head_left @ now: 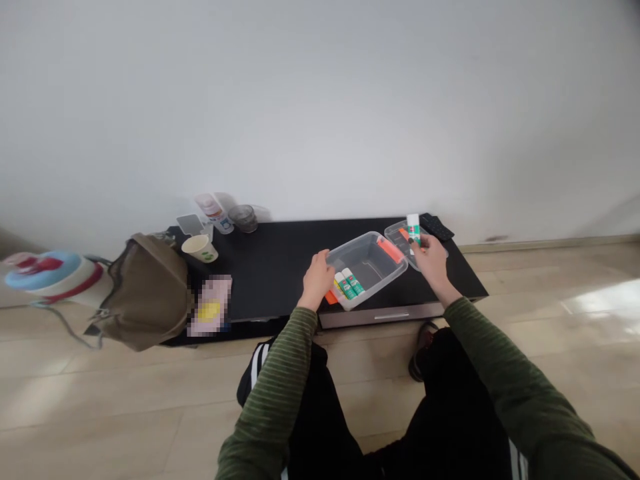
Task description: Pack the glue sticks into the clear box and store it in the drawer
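A clear plastic box [383,288] with orange latches sits uncovered on the black cabinet top. My left hand [317,276] grips its left rim, fingers bent over the edge. Inside, against the left end, lie several glue sticks [353,283] with white caps and green labels. My right hand [432,259] pinches another glue stick [413,227], held upright with its white cap on top, just right of the box. Behind that hand, the clear lid [394,231] with an orange latch rests on the cabinet, partly covered.
A black remote [437,227] lies by the wall. Leftward on the low cabinet [280,267] stand a paper cup [201,249], a spray can [216,215], a glass bowl [243,218], a brown bag [150,293] and a blurred pink packet [213,300]. A blue-topped container [60,273] stands far left.
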The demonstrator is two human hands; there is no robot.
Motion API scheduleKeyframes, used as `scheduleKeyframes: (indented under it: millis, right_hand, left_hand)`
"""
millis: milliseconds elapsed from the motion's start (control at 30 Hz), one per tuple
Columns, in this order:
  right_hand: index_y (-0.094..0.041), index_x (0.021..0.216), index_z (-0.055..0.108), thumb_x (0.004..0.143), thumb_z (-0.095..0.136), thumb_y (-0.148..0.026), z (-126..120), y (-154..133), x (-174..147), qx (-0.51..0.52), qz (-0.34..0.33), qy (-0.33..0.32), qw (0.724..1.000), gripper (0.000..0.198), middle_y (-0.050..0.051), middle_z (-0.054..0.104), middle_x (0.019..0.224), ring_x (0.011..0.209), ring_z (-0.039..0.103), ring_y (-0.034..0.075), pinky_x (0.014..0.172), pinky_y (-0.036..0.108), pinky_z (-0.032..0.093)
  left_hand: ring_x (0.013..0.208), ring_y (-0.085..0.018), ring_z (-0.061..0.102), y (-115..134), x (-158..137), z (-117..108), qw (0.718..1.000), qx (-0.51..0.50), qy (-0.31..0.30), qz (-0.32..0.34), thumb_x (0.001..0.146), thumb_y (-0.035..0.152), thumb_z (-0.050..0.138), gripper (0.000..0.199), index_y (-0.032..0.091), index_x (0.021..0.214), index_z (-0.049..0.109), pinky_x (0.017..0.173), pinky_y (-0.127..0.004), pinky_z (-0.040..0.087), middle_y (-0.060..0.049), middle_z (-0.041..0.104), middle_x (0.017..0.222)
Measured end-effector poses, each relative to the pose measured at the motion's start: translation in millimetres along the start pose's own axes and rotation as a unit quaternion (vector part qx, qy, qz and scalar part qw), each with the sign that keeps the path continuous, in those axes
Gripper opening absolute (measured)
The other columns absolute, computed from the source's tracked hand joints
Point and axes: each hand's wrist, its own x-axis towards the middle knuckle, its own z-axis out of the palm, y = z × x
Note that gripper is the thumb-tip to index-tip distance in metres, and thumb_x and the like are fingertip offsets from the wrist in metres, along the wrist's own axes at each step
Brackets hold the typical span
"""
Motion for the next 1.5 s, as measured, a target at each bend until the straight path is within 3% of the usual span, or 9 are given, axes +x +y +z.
scheduleKeyframes:
  millis: [133,267,567,833,1000,1133,1267,1367,1500]
  right_hand:
    - [-0.015,0.125,0.065,0.098,0.050,-0.036,-11,-41,-2,-0.086,-0.109,-0.150,0.979,0.038,0.014,0.067,0.126,0.113,0.062,0.026,0.094,0.032,0.048]
    - [-0.017,0.124,0.065,0.098,0.060,-0.039,9,-69,-7,-0.198,-0.092,-0.298,0.929,0.035,0.014,0.063,0.130,0.113,0.062,0.026,0.095,0.038,0.052]
    - [-0.016,0.129,0.060,0.096,0.064,-0.039,46,-71,-6,-0.217,-0.071,-0.362,0.904,0.040,0.012,0.061,0.130,0.110,0.064,0.024,0.093,0.044,0.056]
    - [-0.017,0.129,0.060,0.097,0.063,-0.040,38,-60,-3,-0.177,-0.082,-0.299,0.934,0.039,0.010,0.061,0.131,0.111,0.063,0.024,0.094,0.045,0.055]
    - [-0.016,0.136,0.057,0.102,0.037,-0.029,9,-15,3,-0.093,-0.078,-0.108,0.987,0.041,0.015,0.061,0.134,0.116,0.059,0.025,0.098,0.035,0.047]
    - [-0.011,0.137,0.053,0.095,0.040,-0.026,-5,61,22,-0.022,0.027,0.058,0.998,0.046,0.019,0.062,0.128,0.111,0.061,0.025,0.096,0.035,0.047]
    - [-0.012,0.120,0.068,0.084,0.058,-0.021,-7,131,38,-0.108,0.076,-0.096,0.987,0.038,0.017,0.069,0.118,0.115,0.061,0.028,0.103,0.038,0.042]
    - [-0.017,0.108,0.074,0.076,0.069,-0.016,-1,154,37,-0.107,-0.008,-0.227,0.968,0.033,0.011,0.073,0.113,0.112,0.063,0.024,0.103,0.033,0.042]
    - [-0.020,0.096,0.077,0.070,0.076,-0.018,14,154,28,-0.125,-0.089,-0.263,0.953,0.026,0.008,0.072,0.109,0.111,0.061,0.024,0.101,0.033,0.043]
  left_hand:
    - [0.130,-0.025,0.058,5,16,12,0.999,-0.005,-0.017,0.029,0.087,0.014,0.046,0.054,0.022,0.141,0.050,0.109,-0.039,0.045,-0.011,0.058,0.140]
    - [0.130,-0.024,0.057,7,24,19,0.999,-0.010,-0.022,0.049,0.087,0.015,0.047,0.055,0.023,0.141,0.050,0.109,-0.039,0.046,-0.010,0.057,0.142]
    - [0.129,-0.023,0.058,6,43,25,0.996,-0.020,-0.033,0.085,0.085,0.013,0.049,0.055,0.022,0.139,0.054,0.111,-0.038,0.045,-0.009,0.059,0.140]
    - [0.133,-0.022,0.054,12,54,36,0.995,-0.075,0.006,0.073,0.084,0.013,0.052,0.062,0.017,0.146,0.047,0.116,-0.035,0.041,-0.012,0.057,0.144]
    - [0.131,-0.025,0.056,16,55,38,0.995,-0.073,0.066,0.004,0.083,0.018,0.057,0.063,0.016,0.145,0.047,0.112,-0.037,0.044,-0.013,0.058,0.142]
    - [0.124,-0.026,0.061,16,52,35,0.994,-0.068,0.082,-0.008,0.086,0.023,0.056,0.053,0.017,0.139,0.053,0.106,-0.038,0.048,-0.013,0.062,0.138]
    - [0.107,-0.023,0.068,14,49,33,0.994,-0.074,0.083,-0.014,0.091,0.031,0.054,0.048,0.017,0.137,0.055,0.098,-0.036,0.052,-0.012,0.063,0.137]
    - [0.105,-0.022,0.068,13,50,35,0.994,-0.077,0.076,-0.012,0.093,0.032,0.052,0.046,0.017,0.136,0.056,0.098,-0.035,0.051,-0.013,0.063,0.138]
    - [0.115,-0.023,0.065,12,54,39,0.993,-0.089,0.081,-0.006,0.093,0.030,0.051,0.044,0.015,0.134,0.058,0.102,-0.035,0.048,-0.014,0.063,0.137]
